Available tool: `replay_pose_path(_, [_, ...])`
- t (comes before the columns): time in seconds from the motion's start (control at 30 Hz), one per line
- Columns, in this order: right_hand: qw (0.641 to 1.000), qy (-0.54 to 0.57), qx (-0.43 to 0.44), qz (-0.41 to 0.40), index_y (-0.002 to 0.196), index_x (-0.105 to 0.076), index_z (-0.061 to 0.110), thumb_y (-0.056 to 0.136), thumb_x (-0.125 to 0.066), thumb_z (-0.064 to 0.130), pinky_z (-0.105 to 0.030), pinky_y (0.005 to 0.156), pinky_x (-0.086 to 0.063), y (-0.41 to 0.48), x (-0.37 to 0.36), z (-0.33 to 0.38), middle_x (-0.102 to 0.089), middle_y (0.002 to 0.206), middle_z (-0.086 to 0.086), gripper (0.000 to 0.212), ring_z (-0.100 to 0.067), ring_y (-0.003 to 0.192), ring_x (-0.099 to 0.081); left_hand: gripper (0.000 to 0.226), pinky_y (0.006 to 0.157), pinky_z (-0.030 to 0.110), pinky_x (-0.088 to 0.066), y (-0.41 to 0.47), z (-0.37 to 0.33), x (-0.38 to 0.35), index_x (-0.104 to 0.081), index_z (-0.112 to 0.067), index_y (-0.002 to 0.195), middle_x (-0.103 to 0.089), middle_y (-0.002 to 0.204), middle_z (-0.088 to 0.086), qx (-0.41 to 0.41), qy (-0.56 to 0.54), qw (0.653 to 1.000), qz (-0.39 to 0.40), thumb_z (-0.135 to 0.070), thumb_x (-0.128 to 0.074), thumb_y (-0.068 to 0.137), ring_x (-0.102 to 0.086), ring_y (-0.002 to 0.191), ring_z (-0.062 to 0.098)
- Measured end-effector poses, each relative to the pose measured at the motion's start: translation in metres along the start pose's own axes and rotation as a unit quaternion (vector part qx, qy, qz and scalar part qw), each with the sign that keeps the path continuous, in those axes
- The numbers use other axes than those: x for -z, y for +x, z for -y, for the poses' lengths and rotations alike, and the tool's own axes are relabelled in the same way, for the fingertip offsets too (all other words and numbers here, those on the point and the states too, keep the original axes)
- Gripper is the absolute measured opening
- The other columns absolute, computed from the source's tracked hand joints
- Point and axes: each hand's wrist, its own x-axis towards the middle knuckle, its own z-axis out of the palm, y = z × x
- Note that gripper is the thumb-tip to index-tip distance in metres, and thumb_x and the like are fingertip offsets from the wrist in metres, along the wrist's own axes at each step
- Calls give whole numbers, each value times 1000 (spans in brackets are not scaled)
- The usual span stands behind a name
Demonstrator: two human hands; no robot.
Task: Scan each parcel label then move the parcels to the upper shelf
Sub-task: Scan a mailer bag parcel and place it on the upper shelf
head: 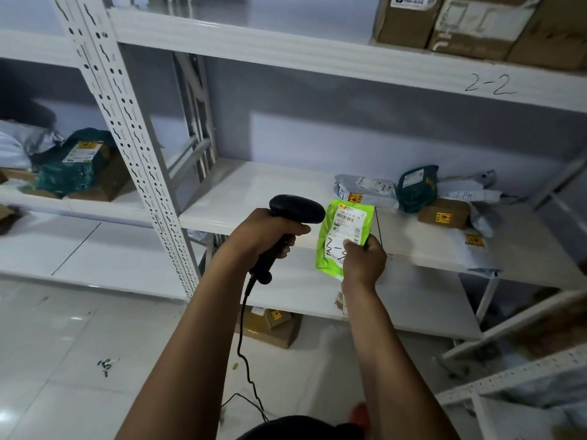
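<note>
White steel shelving (pixel 254 192) marked 2-2. In front of it the left hand (pixel 263 231) curls its fingers round a black barcode scanner (pixel 297 208) (corded), beside the green parcel (pixel 344 230), whose lower edge the right hand (pixel 365 262) pinches between its fingers (pixel 351 246).

One black scanner (pixel 295 209). One green pouch (pixel 344 236). Upper shelf (pixel 286 42) carried three cardboard boxes (pixel 476 33). Middle shelf (pixel 270 192) held one teal bag (pixel 416 188), one small brown box (pixel 444 214), at least two grey mailers (pixel 365 188).
</note>
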Motion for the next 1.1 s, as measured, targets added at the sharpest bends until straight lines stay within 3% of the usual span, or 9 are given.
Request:
replay_pose_path(0.17, [999,36,-11,6,75,-71,26,80,-66,4,-54,78,-63,1,0,-1,-77,86,5,22,-24,82,-76,18,69,34,-53,0,4,2,-75,-12,103,-74,80,8,-23,-38,999,1,-15,-81,86,-58,66,24])
replay_pose_path(0.3, [996,86,4,8,79,-76,37,77,-66,8,-56,78,-64,5,4,14,-79,87,6,31,-24,83,-77,21,76,35,-58,3,2,-2,-75,-15,106,-78,103,15,-56,-45,997,-1,-18,-82,86,-68,80,22])
replay_pose_path(0.47, [987,156,29,28,90,-77,25,86,-67,-3,-50,82,-63,14,11,46,-80,94,2,29,-26,89,-77,30,95,43,-60,12,-15,-25,-76,-24,111,-77,112,12,-104,-77,991,40,-29,-85,83,-72,110,30])
replay_pose_path(0.53, [983,176,52,33,94,-76,24,89,-67,-4,-43,81,-62,18,16,64,-80,98,2,30,-24,91,-76,30,97,39,-54,13,-28,-42,-77,-31,107,-77,111,6,-134,-35,989,46,-39,-86,79,-71,107,22])
replay_pose_path(0.67, [973,206,93,37,99,-75,22,90,-69,-3,-40,83,-60,35,30,107,-79,104,-2,28,-24,97,-75,28,80,23,-52,16,-61,-72,-76,-24,112,-76,111,11,-182,-9,981,63,-31,-82,86,-68,93,10])
replay_pose_path(0.8, [966,223,129,35,107,-76,12,90,-69,-3,-45,84,-61,54,37,155,-78,108,-12,23,-32,98,-75,24,79,31,-58,24,-96,-86,-75,-22,106,-77,89,3,-214,-5,973,87,-27,-84,85,-70,84,17])
replay_pose_path(0.9, [961,225,160,18,100,-77,16,88,-69,-4,-39,77,-62,69,36,198,-80,99,-7,25,-25,88,-75,25,95,52,-59,32,-125,-91,-76,-24,107,-79,102,10,-243,-19,966,87,-24,-85,84,-75,95,27])
replay_pose_path(1.03, [959,225,173,22,107,-76,9,90,-68,-5,-23,70,-56,83,26,253,-76,97,-2,22,-13,86,-72,34,94,56,-59,41,-161,-93,-71,-26,115,-78,112,9,-285,-105,950,78,-21,-85,84,-73,109,30])
replay_pose_path(1.1, [960,209,181,39,107,-76,8,90,-69,-3,-28,75,-58,91,16,274,-76,96,-2,21,-16,87,-72,33,92,51,-61,48,-177,-92,-71,-20,118,-77,113,12,-301,-154,938,75,-12,-81,87,-74,108,31])
